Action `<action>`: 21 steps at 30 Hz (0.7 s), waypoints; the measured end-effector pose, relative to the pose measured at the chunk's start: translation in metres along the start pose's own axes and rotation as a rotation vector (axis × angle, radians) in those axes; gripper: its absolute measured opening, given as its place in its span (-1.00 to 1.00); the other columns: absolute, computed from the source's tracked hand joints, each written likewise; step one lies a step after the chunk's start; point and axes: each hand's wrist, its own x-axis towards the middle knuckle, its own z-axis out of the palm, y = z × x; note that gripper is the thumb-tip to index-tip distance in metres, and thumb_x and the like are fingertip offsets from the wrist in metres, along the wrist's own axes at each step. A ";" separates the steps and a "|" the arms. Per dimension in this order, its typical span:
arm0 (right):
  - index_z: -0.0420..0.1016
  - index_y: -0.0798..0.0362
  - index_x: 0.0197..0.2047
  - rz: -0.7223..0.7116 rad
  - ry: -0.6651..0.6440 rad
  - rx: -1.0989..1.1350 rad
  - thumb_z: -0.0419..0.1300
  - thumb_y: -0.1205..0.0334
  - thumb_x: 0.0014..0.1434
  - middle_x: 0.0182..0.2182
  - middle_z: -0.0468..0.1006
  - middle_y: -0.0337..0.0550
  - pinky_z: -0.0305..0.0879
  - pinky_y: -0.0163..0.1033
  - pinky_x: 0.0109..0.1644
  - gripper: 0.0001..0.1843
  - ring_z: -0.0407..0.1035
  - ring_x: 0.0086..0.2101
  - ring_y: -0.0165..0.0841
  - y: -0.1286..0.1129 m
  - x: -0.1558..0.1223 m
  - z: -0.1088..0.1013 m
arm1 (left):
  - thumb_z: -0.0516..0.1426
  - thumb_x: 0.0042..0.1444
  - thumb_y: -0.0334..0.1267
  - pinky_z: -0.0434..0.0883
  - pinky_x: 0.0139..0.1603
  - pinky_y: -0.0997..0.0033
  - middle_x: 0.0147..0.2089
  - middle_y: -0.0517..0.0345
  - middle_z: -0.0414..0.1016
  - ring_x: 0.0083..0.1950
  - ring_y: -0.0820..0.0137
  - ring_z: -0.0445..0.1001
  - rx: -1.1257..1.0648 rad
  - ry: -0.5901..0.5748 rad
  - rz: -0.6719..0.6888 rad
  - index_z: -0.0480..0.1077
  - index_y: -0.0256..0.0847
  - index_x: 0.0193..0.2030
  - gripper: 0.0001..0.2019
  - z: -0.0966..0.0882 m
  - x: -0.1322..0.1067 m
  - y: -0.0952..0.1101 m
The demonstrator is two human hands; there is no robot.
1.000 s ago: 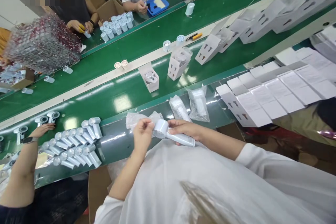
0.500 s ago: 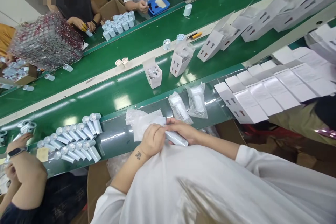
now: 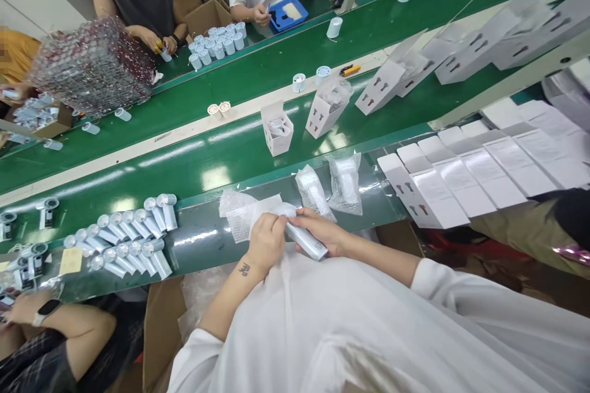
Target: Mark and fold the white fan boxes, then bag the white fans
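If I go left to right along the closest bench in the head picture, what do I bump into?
Rows of silvery gadgets, spread-out bubble wrap, left hand, held gadget, rightmost wrapped parcel, white boxes.

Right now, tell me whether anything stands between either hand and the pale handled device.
Nothing visible separates the right hand from the pale handled device: it holds it directly. The left hand covers the device's other end, so whether the white sheet comes between them there cannot be told.
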 end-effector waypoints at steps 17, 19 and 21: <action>0.28 0.01 -0.37 -0.246 0.020 -0.321 0.25 0.10 0.05 -0.60 0.30 -0.39 0.11 -0.38 -0.51 -0.77 0.19 -0.55 -0.48 0.006 0.019 -0.019 | -0.03 0.24 -0.44 0.45 -0.15 0.23 -0.26 -0.02 0.43 -0.21 0.28 0.44 0.105 -0.091 0.255 0.36 -0.27 -0.12 -0.82 -0.003 0.011 0.010; 0.26 0.00 -0.38 -0.236 0.063 -0.312 0.22 0.10 0.07 -0.61 0.29 -0.38 0.11 -0.37 -0.52 -0.79 0.19 -0.56 -0.47 0.009 0.021 -0.019 | -0.03 0.24 -0.44 0.45 -0.14 0.22 -0.24 -0.03 0.44 -0.19 0.28 0.45 0.117 -0.102 0.260 0.36 -0.26 -0.09 -0.81 -0.004 0.004 0.009; 0.26 -0.01 -0.38 -0.211 0.118 -0.278 0.19 0.10 0.09 -0.60 0.31 -0.36 0.14 -0.36 -0.53 -0.81 0.22 -0.56 -0.45 0.011 0.021 -0.019 | -0.01 0.20 -0.45 0.44 -0.21 0.22 -0.27 -0.04 0.45 -0.24 0.26 0.46 0.157 -0.103 0.033 0.36 -0.26 -0.13 -0.83 -0.005 -0.004 0.007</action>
